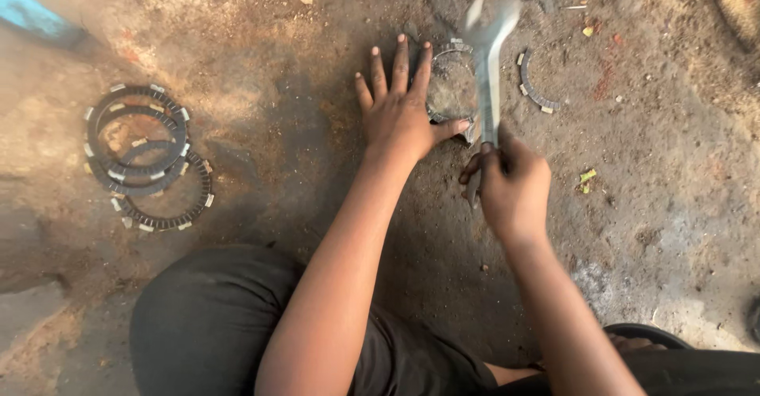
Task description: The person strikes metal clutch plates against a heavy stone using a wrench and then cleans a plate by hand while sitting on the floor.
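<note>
My left hand (401, 109) lies flat on the dirt floor with fingers spread, pressing the left side of a round friction ring (453, 87) that rests on a grey stone-like lump. My right hand (513, 184) grips the handle of a long flat metal wrench (488, 72), which points away from me over the ring's right edge; its head is blurred by motion. A broken arc of a ring (535, 87) lies on the ground just right of the wrench.
A pile of several dark friction rings with pale pads (142, 155) lies on the ground at the left. My dark-trousered knees fill the bottom of the view. A blue object (32, 15) sits at the top left corner. Small scraps dot the dirt floor.
</note>
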